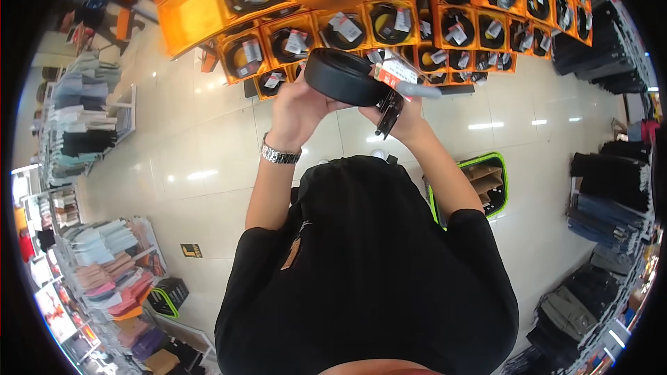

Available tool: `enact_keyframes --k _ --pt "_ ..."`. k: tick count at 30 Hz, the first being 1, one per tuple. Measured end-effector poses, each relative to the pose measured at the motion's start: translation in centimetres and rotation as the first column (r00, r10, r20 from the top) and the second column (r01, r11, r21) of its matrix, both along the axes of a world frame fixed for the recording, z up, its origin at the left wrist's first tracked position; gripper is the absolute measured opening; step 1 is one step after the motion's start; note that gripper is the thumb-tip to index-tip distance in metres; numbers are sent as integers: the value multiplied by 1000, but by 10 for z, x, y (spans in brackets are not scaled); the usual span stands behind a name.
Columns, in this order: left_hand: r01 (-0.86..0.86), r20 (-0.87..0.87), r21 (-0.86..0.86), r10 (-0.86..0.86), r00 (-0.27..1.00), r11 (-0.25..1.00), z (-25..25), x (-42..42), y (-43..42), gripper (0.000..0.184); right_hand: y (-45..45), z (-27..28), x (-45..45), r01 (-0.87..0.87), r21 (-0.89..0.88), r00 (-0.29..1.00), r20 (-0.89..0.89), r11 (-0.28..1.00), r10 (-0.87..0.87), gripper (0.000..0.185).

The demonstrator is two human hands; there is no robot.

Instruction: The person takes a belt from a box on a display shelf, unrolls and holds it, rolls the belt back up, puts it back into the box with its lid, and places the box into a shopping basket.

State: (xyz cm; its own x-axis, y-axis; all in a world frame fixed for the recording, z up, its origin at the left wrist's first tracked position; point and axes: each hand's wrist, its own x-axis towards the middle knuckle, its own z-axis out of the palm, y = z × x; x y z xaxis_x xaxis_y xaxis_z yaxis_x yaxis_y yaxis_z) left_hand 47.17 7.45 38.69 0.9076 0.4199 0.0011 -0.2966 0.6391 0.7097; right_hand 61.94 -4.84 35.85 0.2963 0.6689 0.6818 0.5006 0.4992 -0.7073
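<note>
A rolled black belt is held up in front of the orange display. My left hand is closed around its left side and underside. At the belt's right end, the dark metal buckle hangs down, with a white and red price tag above it. My right hand is closed on this end, its fingers partly hidden behind the buckle and tag. A blurred grey stick-like piece juts out to the right beside the tag.
An orange display rack holds several rolled belts in compartments. A green-rimmed shopping basket stands on the floor at right; another basket is at lower left. Clothes racks line the left, with dark trousers on the right.
</note>
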Motion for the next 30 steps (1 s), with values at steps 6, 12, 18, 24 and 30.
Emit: enact_keyframes --k 6,12,18,24,30 --pt "-143 -170 -278 98 981 950 -17 -65 42 55 54 3 -44 54 -103 789 614 993 21 56" --pt "-236 -186 -329 182 966 914 -15 -124 78 42 95 47 -99 -105 -237 829 515 966 217 47" --pt "-281 -163 -338 238 957 898 -4 -160 106 43 137 80 -124 -265 -377 776 463 887 428 51" --pt "-405 -210 -148 371 905 902 43 -161 149 51 193 103 -125 -325 -268 689 590 907 421 51" --pt "-437 -251 288 508 824 852 66 -143 227 37 261 110 -104 -228 -35 588 791 973 167 34"
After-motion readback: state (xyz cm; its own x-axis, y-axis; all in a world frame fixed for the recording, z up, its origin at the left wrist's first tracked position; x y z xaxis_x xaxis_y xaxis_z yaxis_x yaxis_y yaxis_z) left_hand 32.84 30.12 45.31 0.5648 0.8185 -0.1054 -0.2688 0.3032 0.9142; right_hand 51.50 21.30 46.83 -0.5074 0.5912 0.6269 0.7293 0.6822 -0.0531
